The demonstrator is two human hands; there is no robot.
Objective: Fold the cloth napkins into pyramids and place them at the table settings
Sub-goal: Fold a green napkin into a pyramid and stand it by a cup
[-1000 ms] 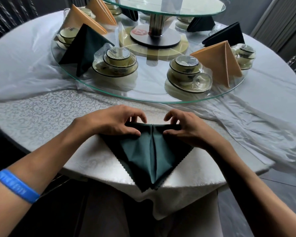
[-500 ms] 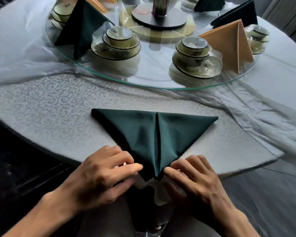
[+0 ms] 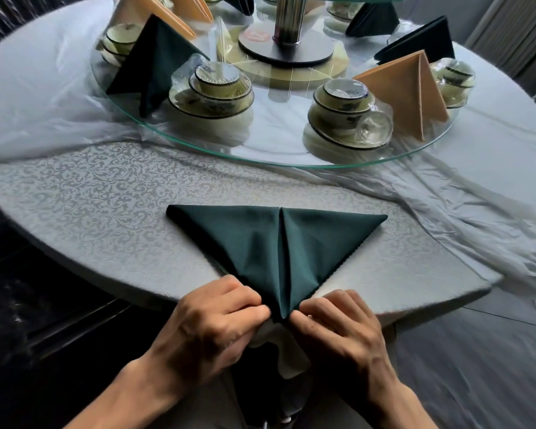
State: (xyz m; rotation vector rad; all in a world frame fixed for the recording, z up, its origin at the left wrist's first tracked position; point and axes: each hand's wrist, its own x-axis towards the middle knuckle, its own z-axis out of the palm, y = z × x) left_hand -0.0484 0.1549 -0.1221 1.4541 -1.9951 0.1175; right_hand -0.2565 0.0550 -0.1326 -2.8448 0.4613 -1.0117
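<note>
The left hand and right hand meet at the near edge of the surface, each with curled fingers pinching one side of the near point of the dark green napkin. The napkin lies flat as a triangle, its long edge on the far side and a centre seam running toward the hands. Farther off, a glass turntable carries wrapped bowl sets, a green folded napkin on the left and an orange folded napkin on the right.

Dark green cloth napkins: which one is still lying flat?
The dark green napkin on the patterned tablecloth, pinched at its near tip by both hands; the others stand folded on the glass turntable.
</note>
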